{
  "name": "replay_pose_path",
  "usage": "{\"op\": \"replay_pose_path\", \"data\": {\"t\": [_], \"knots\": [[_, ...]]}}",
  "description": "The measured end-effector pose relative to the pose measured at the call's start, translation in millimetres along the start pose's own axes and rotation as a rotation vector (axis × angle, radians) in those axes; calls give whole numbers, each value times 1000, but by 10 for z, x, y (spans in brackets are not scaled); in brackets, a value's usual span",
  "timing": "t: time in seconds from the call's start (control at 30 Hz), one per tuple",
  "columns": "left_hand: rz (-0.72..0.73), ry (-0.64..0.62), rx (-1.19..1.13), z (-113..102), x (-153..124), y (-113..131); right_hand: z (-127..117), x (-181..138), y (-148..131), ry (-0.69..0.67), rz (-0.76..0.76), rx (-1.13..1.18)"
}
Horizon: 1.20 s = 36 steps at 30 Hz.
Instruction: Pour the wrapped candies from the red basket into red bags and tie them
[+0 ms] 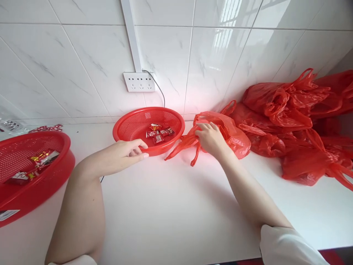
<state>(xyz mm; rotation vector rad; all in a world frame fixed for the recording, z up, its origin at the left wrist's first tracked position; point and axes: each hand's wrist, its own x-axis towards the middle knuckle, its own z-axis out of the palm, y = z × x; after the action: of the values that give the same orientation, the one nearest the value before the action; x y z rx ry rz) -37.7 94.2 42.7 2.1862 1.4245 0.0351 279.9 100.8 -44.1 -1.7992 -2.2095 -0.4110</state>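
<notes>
The left hand closes its fingers on the near rim of a small red basket holding a few wrapped candies, near the wall on the white table. Just beside it to the right, the right hand grips a red plastic bag by its bunched top, the bag lying against a pile of red bags.

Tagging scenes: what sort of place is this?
Likely a home kitchen or small-shop counter: white countertop against a tiled wall with a power socket, red baskets of wrapped sweets, a heap of red plastic bags.
</notes>
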Motion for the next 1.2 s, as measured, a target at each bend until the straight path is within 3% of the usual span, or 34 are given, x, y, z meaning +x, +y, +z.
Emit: {"op": "replay_pose_path", "data": {"t": [0.1,0.23,0.3,0.37,0.53,0.63,0.73,0.83,0.93,1.03,1.13,1.2], "knots": [[46,78,-17,7,-13,33,-327,-28,60,-31,37,321],[171,356,-63,84,5,191,-637,-137,107,-34,25,723],[249,443,-87,155,34,286,-640,-172,98,-92,-16,893],[340,453,-103,242,70,361,-586,-190,70,-178,-67,1026],[661,656,-12,466,93,448,-497,-204,-61,-272,-169,1082],[805,511,209,564,81,481,-489,-209,-142,-303,-258,1051],[714,317,370,665,152,499,-434,-203,-177,-362,-329,969],[656,142,332,822,295,492,-347,-182,-164,-448,-367,874],[772,13,325,1024,404,500,-298,-161,-118,-445,-351,842],[835,-15,326,1200,438,532,-343,-169,-60,-322,-257,815],[753,33,288,1281,460,535,-501,-231,-44,-142,-186,765],[680,48,281,1281,489,514,-632,-296,-90,-85,-236,782]]}}
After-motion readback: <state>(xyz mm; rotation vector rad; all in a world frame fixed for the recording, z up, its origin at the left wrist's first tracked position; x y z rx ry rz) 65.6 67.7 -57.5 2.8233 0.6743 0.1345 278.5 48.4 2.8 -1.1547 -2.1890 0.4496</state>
